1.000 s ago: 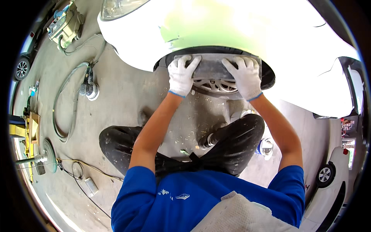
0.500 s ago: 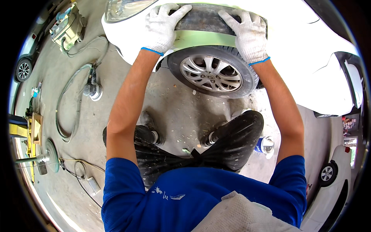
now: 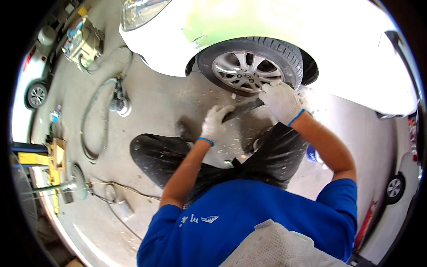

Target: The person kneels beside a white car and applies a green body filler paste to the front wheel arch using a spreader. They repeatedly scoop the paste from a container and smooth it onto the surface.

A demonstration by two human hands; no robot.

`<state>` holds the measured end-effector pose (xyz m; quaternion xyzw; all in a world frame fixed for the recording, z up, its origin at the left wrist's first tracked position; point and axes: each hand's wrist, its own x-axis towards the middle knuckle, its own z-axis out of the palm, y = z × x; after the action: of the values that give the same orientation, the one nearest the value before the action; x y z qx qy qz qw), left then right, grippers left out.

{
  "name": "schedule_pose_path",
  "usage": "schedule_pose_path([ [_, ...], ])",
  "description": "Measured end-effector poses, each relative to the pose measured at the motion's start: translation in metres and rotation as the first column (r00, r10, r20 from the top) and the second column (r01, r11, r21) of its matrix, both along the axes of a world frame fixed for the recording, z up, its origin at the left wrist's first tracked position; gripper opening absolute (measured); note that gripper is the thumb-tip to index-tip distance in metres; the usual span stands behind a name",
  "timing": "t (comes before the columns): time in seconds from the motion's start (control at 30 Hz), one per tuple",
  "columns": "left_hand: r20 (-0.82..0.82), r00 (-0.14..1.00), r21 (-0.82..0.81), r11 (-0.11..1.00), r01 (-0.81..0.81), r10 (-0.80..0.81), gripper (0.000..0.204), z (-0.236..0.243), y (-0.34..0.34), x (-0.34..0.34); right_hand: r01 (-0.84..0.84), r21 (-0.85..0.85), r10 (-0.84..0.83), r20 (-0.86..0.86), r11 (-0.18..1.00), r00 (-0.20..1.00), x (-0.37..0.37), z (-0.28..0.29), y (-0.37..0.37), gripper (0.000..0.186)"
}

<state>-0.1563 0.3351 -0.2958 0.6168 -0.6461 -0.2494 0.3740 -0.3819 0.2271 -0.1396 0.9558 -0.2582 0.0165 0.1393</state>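
Note:
My left hand (image 3: 215, 123), in a white knit glove with a blue cuff, grips one end of a dark, flat, flexible-looking sheet (image 3: 243, 109). The other end is in my right hand (image 3: 282, 103), gloved the same way. Between the two hands the sheet shows nearly edge-on as a narrow dark strip, held above the floor in front of the wheel (image 3: 247, 73). Its exact kind cannot be made out. Beyond the wheel, the white car's fender (image 3: 240, 26) carries a pale green patch over the wheel arch, with a small dark mark near the arch's left side.
On the floor to the left lie a round sander (image 3: 120, 106) and its looped hose (image 3: 83, 129). A beige wheeled machine (image 3: 83, 44) stands farther off. A blue-and-white can (image 3: 312, 154) is beside my right knee. Other cars are parked at both sides.
Both hands have come off the fender and moved down toward me, bringing the dark sheet along. It was flat against the fender; now it is turned nearly edge-on. The view has shifted slightly.

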Motion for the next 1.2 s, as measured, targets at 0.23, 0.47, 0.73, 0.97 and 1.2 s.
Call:
schedule_pose_path([
  [0.23,0.189,0.911,0.483,0.842,0.239,-0.367,0.04,0.044,0.021,-0.033,-0.078,0.146,0.109,-0.219,0.986,0.969,0.032,-0.019,0.042,0.012],
  [0.47,0.651,0.75,-0.151,0.949,0.278,-0.117,0.043,-0.071,0.04,0.007,-0.457,0.085,0.409,0.324,0.886,0.853,0.043,0.017,0.107,0.021],
  [0.73,-0.488,0.809,0.166,0.945,-0.282,0.328,0.025,0.069,0.077,0.009,-0.018,0.157,-0.135,0.899,0.987,0.416,-0.084,-0.001,0.1,0.028],
  [0.97,-0.446,0.752,0.04,0.85,-0.526,0.486,0.037,0.096,0.058,0.037,0.417,0.631,-0.673,0.737,0.654,-0.059,-0.223,-0.121,0.104,0.028],
  [1.2,-0.554,0.552,0.233,0.752,-0.617,0.624,0.046,0.078,0.026,0.039,0.541,0.765,-0.837,0.515,0.35,-0.187,-0.307,-0.245,0.133,0.046],
])
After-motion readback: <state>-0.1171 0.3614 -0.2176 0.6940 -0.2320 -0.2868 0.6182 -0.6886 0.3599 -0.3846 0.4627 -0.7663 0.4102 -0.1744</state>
